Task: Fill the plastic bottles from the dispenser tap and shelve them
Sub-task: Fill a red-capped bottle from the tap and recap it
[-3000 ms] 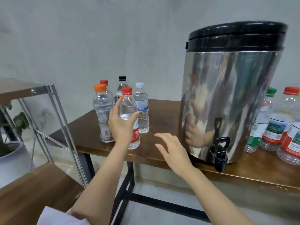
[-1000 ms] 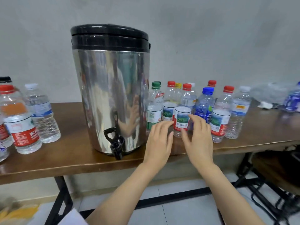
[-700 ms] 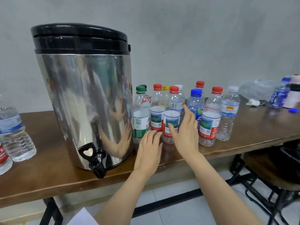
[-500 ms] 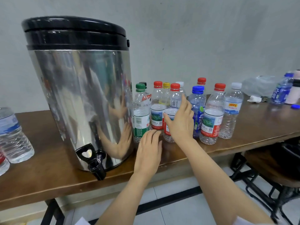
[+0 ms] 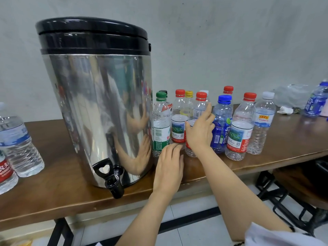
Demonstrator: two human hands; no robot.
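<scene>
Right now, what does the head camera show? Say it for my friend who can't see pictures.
A person's right hand reaches for a red-capped bottle among many bottles on a brown table; the left hand lies flat beside a shiny steel dispenser with a black tap.

Mirror-silver dispenser with black lid and black tap, brown wooden table, green-capped bottle with green-and-white label, blue bottle with blue cap, yellow cap, red cap, pale grey wall.
</scene>
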